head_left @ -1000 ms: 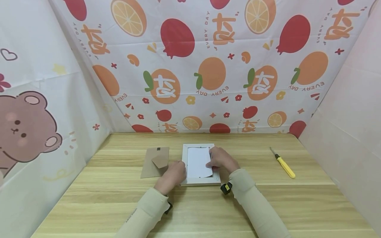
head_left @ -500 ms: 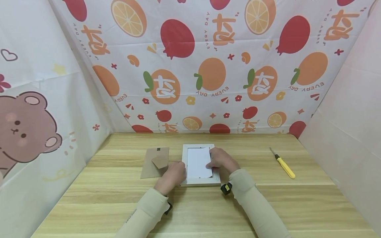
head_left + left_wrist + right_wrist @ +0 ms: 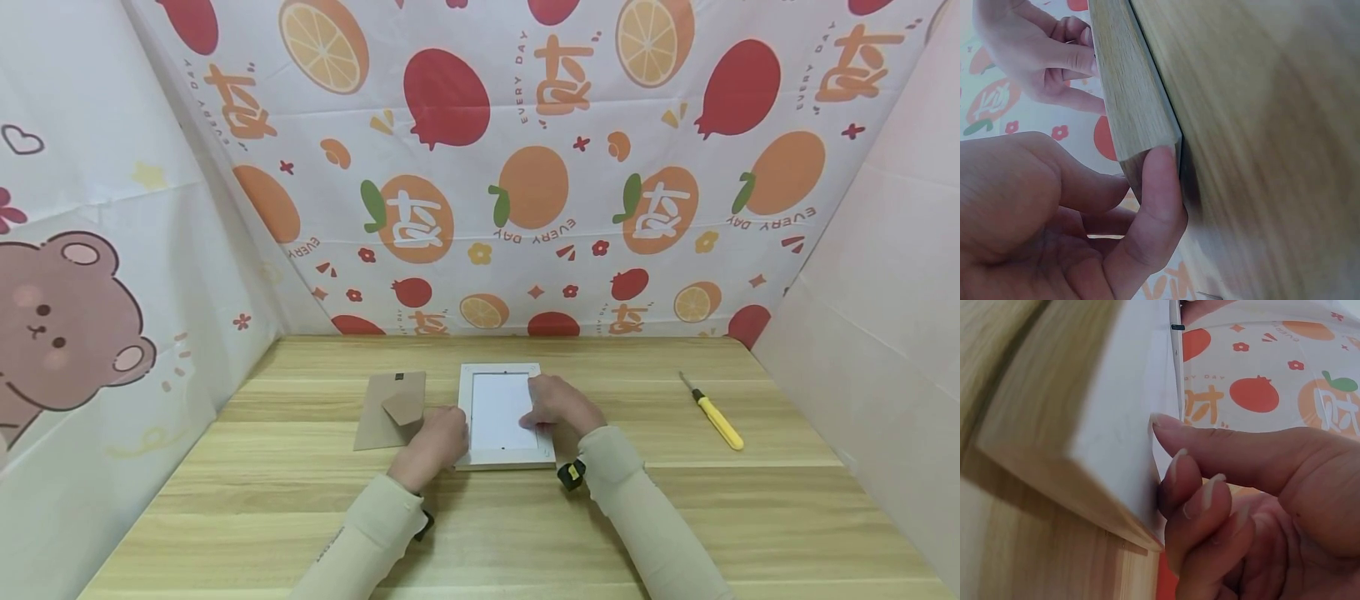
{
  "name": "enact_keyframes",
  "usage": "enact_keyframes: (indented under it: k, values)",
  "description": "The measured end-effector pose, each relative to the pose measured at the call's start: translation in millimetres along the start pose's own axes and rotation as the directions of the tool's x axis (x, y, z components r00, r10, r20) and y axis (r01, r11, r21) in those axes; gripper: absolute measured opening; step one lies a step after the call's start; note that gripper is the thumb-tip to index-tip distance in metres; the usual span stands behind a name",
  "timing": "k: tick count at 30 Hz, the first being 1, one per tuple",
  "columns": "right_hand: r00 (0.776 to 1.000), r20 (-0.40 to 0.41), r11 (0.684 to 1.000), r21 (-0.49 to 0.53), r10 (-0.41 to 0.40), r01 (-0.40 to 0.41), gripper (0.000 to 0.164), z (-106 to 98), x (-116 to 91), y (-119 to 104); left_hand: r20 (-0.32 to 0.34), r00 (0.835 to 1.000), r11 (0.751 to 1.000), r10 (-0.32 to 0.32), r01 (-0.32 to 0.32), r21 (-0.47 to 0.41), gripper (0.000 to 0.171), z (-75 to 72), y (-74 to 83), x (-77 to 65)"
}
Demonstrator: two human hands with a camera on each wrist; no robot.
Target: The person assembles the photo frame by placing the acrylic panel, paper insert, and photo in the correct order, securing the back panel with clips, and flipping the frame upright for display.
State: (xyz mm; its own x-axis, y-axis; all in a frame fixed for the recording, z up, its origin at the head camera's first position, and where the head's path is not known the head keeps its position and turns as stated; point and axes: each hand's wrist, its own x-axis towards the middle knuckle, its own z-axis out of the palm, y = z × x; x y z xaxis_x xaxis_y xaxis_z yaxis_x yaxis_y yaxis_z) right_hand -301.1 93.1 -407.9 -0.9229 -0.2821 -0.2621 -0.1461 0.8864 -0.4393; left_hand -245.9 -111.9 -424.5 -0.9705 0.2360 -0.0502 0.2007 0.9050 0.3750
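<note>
A white picture frame [image 3: 506, 457] lies back side up on the wooden table, and a white paper sheet [image 3: 497, 408] sits flat in its recess. At the frame's left side my left hand [image 3: 441, 437] grips the rail; in the left wrist view its thumb and a finger [image 3: 1159, 181] pinch the wood-coloured edge near a corner. My right hand [image 3: 561, 403] is at the right rail. In the right wrist view its thumb [image 3: 1175, 428] presses at the inner edge by the sheet, while the curled fingers [image 3: 1200, 506] sit against the outer side.
Left of the frame lies a brown backing board [image 3: 375, 421] with a folding stand [image 3: 405, 407]. A screwdriver [image 3: 717, 419] with a yellow handle rests on the right side of the table [image 3: 495, 533]. Printed cloth walls [image 3: 480, 167] rise behind and on both sides.
The sheet's right edge, raised and curled over the frame before, has dropped flat inside the recess. Both hands and the frame have stayed almost in place.
</note>
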Motion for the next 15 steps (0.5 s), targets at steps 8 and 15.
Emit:
enact_keyframes:
  k: [8,15]
  values:
    - [1.000,-0.001,0.998,0.059,-0.028,0.028,0.031,2.1,-0.3,4.2,0.007,1.000,1.000,0.004,-0.004,-0.013,0.017,-0.2,-0.4,-0.3]
    - [1.000,0.013,0.996,0.089,-0.021,0.020,0.068,1.2,-2.2,5.0,0.005,1.000,1.000,0.010,-0.010,-0.019,0.017,-0.2,-0.8,0.1]
